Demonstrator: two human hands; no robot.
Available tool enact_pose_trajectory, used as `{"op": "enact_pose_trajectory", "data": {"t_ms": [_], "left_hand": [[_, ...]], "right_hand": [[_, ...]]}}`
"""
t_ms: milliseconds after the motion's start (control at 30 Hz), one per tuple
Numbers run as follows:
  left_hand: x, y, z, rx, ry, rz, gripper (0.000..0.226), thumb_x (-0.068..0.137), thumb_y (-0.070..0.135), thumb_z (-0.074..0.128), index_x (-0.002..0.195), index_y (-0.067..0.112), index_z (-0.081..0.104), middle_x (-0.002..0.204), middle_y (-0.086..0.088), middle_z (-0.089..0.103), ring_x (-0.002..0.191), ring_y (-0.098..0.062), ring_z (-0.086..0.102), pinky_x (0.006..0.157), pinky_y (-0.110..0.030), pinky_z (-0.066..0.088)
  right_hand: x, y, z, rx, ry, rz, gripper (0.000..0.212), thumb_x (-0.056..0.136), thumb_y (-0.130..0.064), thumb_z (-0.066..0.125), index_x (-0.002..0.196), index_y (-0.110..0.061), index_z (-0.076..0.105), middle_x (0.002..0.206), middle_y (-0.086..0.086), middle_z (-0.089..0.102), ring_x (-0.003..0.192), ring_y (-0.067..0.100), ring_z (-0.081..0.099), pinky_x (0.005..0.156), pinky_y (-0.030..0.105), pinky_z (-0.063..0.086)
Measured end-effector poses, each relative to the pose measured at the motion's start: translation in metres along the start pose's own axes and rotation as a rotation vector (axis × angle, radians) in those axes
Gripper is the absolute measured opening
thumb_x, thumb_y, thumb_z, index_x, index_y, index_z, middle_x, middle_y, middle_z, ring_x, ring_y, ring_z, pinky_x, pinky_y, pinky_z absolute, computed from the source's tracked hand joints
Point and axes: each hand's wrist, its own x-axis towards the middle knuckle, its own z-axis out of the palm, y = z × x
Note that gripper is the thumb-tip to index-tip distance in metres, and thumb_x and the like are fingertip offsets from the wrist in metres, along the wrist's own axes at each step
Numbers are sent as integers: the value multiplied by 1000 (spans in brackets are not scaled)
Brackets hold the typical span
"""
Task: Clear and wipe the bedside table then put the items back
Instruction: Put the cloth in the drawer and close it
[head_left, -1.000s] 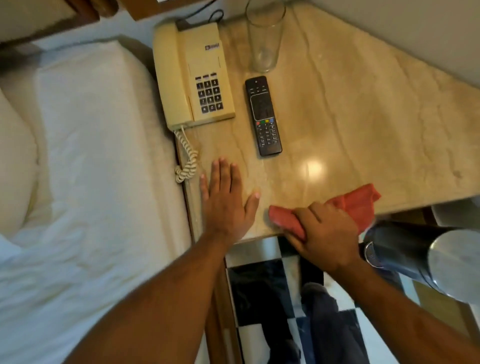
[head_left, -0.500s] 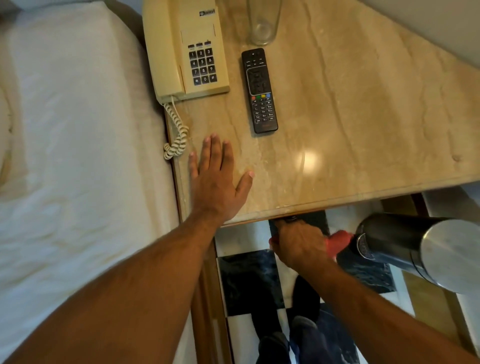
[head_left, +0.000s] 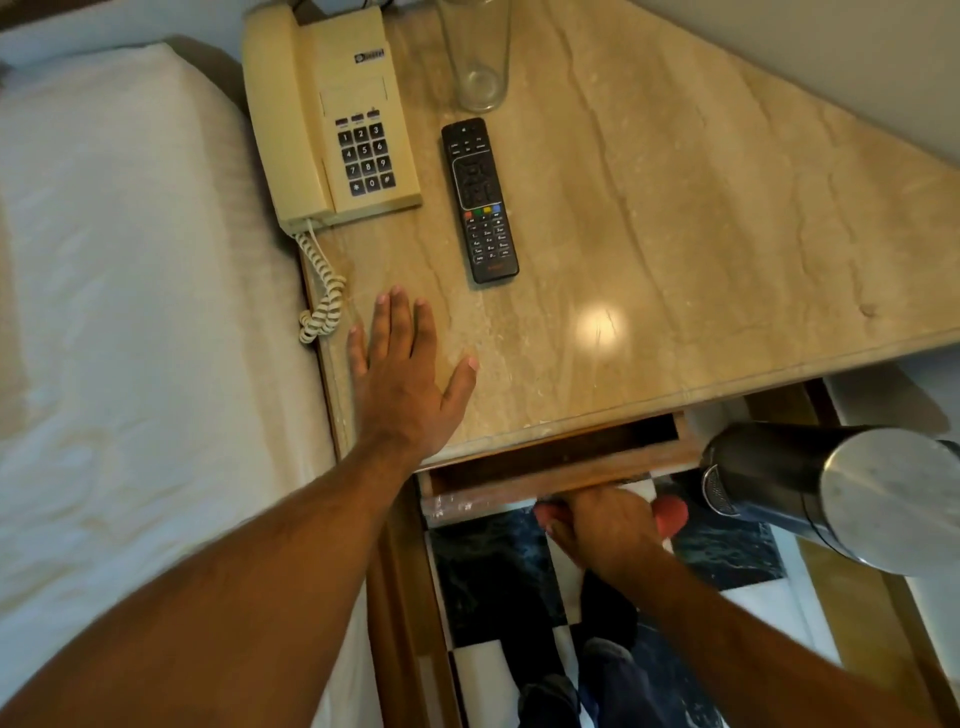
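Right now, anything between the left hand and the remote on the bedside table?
Nothing visible. The left hand lies flat on the bedside table, and only bare marble separates it from the remote. The phone sits off to the left, the glass beyond the remote. The right hand is down at the drawer, clutching a red cloth.

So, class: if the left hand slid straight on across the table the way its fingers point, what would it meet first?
The left hand lies flat, fingers pointing toward the telephone. That is probably met first, at its front edge; the remote lies just right of that line, though it is close.
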Motion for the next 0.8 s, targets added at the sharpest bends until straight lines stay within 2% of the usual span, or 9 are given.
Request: {"op": "enact_pose_trajectory", "data": {"t_ms": [100,167,233,300,367,467,567,700,800], "left_hand": [[1,0,1,9,1,-3,83,96,64,24,158,9,17,169,-15,8,157,-29,1,124,-58,7],[0,0,2,5,2,-3,83,96,64,24,158,9,16,169,-15,8,157,-29,1,124,-58,6],[0,0,2,2,1,-2,83,96,63,24,158,9,15,169,-15,8,157,-29,1,124,-57,5],[0,0,2,2,0,-4,82,97,63,26,158,10,15,169,-15,8,157,-29,1,124,-57,5],[0,-1,2,6,6,-5,81,97,62,27,158,9,16,169,-15,9,157,-29,1,124,-58,6],[0,0,1,5,10,-2,81,97,61,28,158,9,17,168,-16,10,156,-30,3,124,-58,7],[0,1,1,7,4,-3,81,97,61,27,158,9,15,169,-16,9,156,-30,2,124,-58,6],[0,1,1,1,5,-5,82,97,61,27,158,9,16,169,-15,9,157,-28,1,124,-57,4],[1,0,1,2,4,-1,81,97,62,27,158,9,16,169,-15,8,157,-28,1,124,-57,4]], "right_hand": [[-34,4,22,116,-39,69,43,95,-65,36,104,-31,61,73,-6,62,75,13,67,85,30,49],[-50,7,28,59,-40,38,57,93,-72,22,118,-35,57,89,-5,70,80,15,69,82,33,52],[-64,5,22,-19,-1,-39,54,97,-65,23,125,-31,55,100,-3,71,81,19,70,72,33,53],[-78,2,6,6,166,-179,48,98,-58,31,104,-26,66,83,-4,71,67,17,69,56,30,50],[-90,-8,-16,8,522,-394,39,98,-49,48,89,-21,73,73,-5,71,59,13,67,51,26,50],[-77,-27,-54,-125,821,-657,18,91,-30,69,100,-15,75,88,1,74,66,16,64,56,29,49],[-32,-31,-61,-283,569,-671,43,76,-27,74,118,-19,65,107,4,68,80,19,64,64,33,51],[25,-13,-38,-150,-44,-319,50,89,-46,60,132,-20,55,131,9,57,119,31,54,100,39,43],[22,-10,-30,37,-100,-211,62,91,-62,35,126,-18,58,125,10,62,116,29,56,100,39,44]]}}
